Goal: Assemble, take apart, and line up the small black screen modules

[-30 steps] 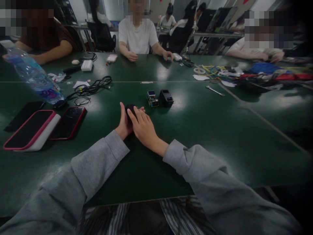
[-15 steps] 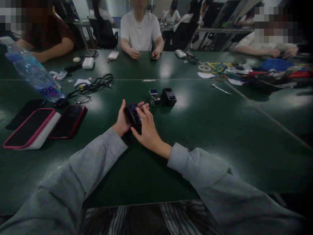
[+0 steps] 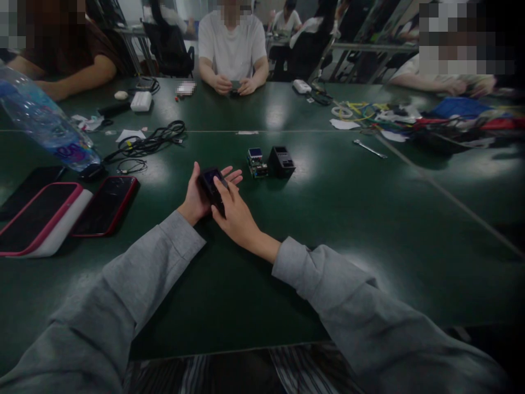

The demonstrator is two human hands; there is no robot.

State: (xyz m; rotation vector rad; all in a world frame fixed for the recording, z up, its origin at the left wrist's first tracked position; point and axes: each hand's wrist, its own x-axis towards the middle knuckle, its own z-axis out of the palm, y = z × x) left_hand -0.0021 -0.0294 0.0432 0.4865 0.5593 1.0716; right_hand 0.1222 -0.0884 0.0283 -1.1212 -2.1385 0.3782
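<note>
Big dark green table (image 3: 369,230) in a crowded workroom, my left hand (image 3: 196,198) and right hand (image 3: 234,214) together gripping a small black device (image 3: 211,185) just above it, details too dim.

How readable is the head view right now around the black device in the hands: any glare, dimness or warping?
Head view: dim overall, corners vignetted dark; overhead lights leave bright glare patches on the green table; the small black device between left hand and right hand shows little detail; edges bend, stretching the water bottle.

Electronics workshop: circuit board (image 3: 256,162), cables (image 3: 150,142), shared table (image 3: 328,219).
</note>
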